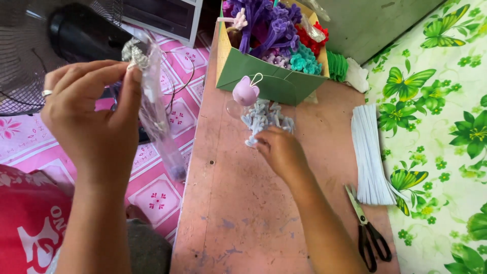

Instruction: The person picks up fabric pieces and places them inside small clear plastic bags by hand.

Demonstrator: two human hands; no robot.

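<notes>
The left hand (91, 109), raised beside the counter (238, 213), pinches the top of a clear sleeve (154, 114), whose long axis hangs down and away to the right; the right hand (281, 152), fingers curled together, presses on pale blue flowers (264, 117) lying just ahead of it on the counter. A lilac ball (245, 91) sits just beyond the flowers; the right hand is nearer.

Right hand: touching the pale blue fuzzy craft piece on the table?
Touching. The head view shows the right hand with its fingertips on the lower edge of the pale blue fuzzy piece, no gap between them, on the pink table.
</notes>
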